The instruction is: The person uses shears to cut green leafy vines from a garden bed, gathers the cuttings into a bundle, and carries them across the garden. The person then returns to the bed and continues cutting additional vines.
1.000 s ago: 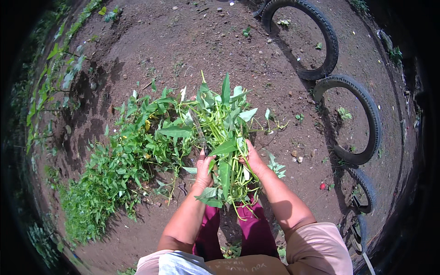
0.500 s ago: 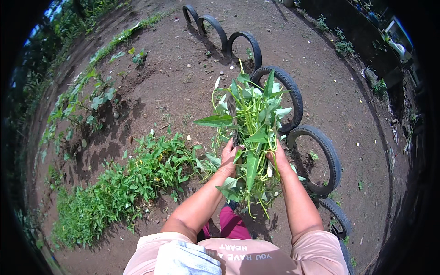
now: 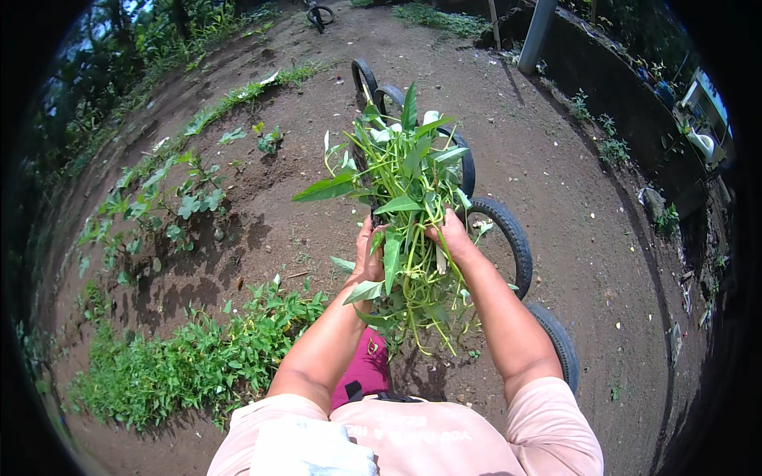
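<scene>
In front of my body I hold up a big loose bunch of leafy greens [image 3: 413, 190], with long pale stems and arrow-shaped leaves. My left hand [image 3: 367, 250] is closed on its left side, partly covered by leaves. From the right, my right hand [image 3: 454, 236] grips the stems. Along the left edge of the bunch runs a dark, narrow strip that I cannot make out. A short pale piece [image 3: 441, 262] sticks out below my right hand. Stem ends and some leaves hang down toward my legs.
Half-buried tyres stand in a curved row, one tyre [image 3: 508, 238] close on the right. A dense green plant bed [image 3: 190, 365] lies at the lower left, with taller leafy plants [image 3: 186, 202] beyond. A grey post [image 3: 537, 36] rises at the far right, beside a dark wall [image 3: 635, 103].
The view has shifted forward along the dirt; a post and more distant ground now show. The bunch sits further left and higher in the picture, still in both hands.
</scene>
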{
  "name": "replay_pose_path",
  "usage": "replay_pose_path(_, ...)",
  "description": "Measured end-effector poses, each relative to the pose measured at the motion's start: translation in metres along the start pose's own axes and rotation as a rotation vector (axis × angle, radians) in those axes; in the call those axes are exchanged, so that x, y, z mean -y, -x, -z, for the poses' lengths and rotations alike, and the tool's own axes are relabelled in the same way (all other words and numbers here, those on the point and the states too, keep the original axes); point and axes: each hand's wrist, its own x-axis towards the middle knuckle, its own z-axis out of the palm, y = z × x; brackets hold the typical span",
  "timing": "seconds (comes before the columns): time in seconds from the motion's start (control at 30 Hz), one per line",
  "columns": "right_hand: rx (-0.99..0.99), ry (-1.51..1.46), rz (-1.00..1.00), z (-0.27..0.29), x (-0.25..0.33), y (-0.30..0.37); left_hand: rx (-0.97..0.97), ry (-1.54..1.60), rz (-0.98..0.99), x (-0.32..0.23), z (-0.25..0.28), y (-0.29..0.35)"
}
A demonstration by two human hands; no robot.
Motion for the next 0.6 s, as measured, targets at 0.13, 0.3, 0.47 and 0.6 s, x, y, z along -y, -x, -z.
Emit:
replay_pose_path(0.13, 0.06, 0.029, -0.011, -0.01, 0.025, -0.112, 0.071, -0.091, -0.082, -0.048, -0.003, -0.094)
replay_pose_path(0.3, 0.089, -0.027, -0.053, -0.037, 0.061, -0.237, 0.058, -0.057, -0.016, -0.12, -0.004, -0.204)
replay_pose_path(0.47, 0.151, -0.05, -0.078, -0.067, 0.098, -0.338, 0.022, 0.039, -0.023, -0.175, 0.013, -0.299)
replay_pose_path(0.6, 0.195, -0.036, -0.039, -0.091, 0.115, -0.435, 0.0, -0.115, -0.238, -0.213, 0.035, -0.386)
